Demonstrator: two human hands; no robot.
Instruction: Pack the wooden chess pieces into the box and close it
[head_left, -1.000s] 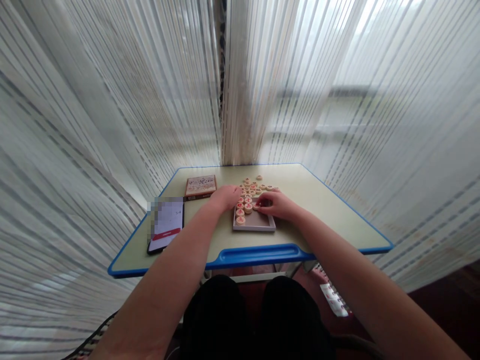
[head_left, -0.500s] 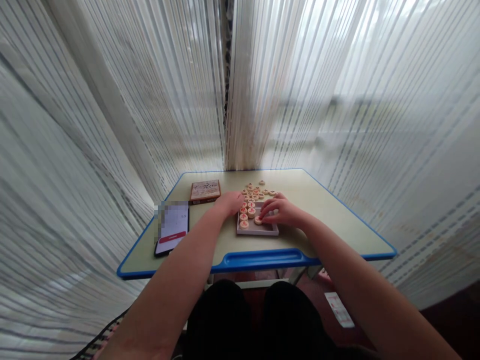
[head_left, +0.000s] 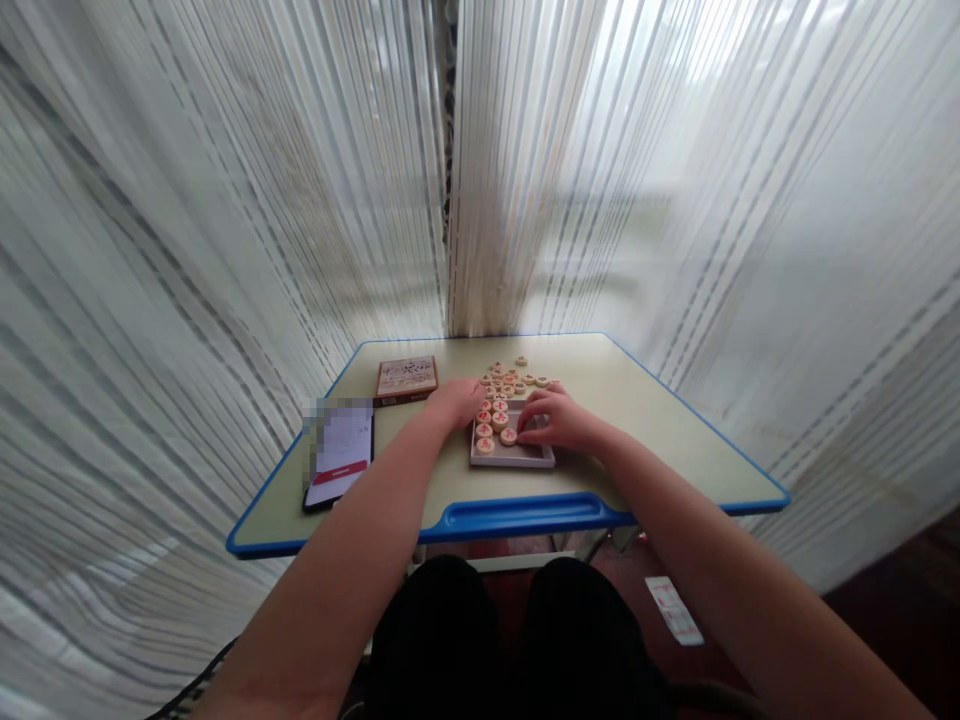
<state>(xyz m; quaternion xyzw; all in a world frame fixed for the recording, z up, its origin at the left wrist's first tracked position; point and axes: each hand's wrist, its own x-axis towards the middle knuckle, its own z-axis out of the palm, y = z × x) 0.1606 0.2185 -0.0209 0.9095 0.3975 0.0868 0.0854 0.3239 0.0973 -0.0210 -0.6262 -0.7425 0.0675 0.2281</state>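
Observation:
A shallow white-walled box tray (head_left: 513, 462) lies on the table, with two columns of round xiangqi pieces, red characters up, along its left side. My right hand (head_left: 559, 418) reaches over the tray's right wall, and its bent fingers are at the right edge of a xiangqi piece (head_left: 508, 437) on the tray floor. That piece lies just right of the left column. My left hand (head_left: 457, 402) is closed at the tray's far left corner; its fingertips are partly hidden there. Beyond the tray, several loose pieces (head_left: 510, 379) lie in a heap.
A box lid (head_left: 406, 376) with dark writing lies at the back left. A phone (head_left: 341, 445) with a lit screen is near the left edge. The table (head_left: 660, 440) has a blue rim and a blue front groove (head_left: 525, 512). Striped curtains (head_left: 495, 180) hang close behind.
The piece at my right fingertips has slid slightly left toward the column, and my fingers now sit more at its edge. My left hand stays at the tray corner. The view has shifted slightly.

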